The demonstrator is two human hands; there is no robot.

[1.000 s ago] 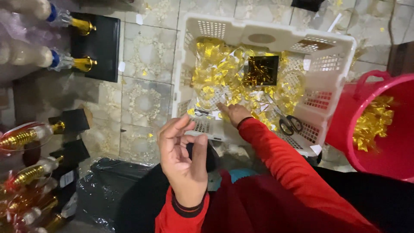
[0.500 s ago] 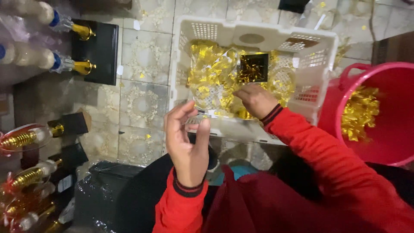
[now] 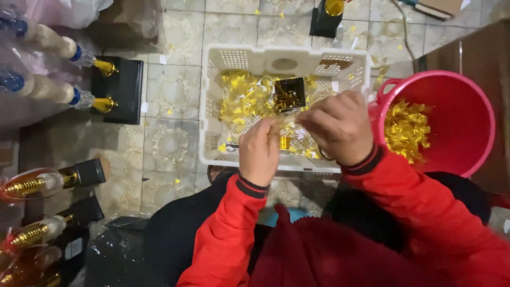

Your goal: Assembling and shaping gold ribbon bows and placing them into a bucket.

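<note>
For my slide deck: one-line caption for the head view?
Left hand and right hand pinch gold foil over a white crate, red bucket beside.

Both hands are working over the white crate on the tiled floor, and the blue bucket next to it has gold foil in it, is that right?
Not quite: the bucket is pink-red, not blue, as the head view shows. Both hands, left and right, are over the white crate, and gold foil lies in the bucket.

A red bucket [image 3: 467, 122] of gold foil stands at right. Bottles with gold caps [image 3: 69, 50] lie far left; a black box [image 3: 118, 90] sits beside them.
</note>
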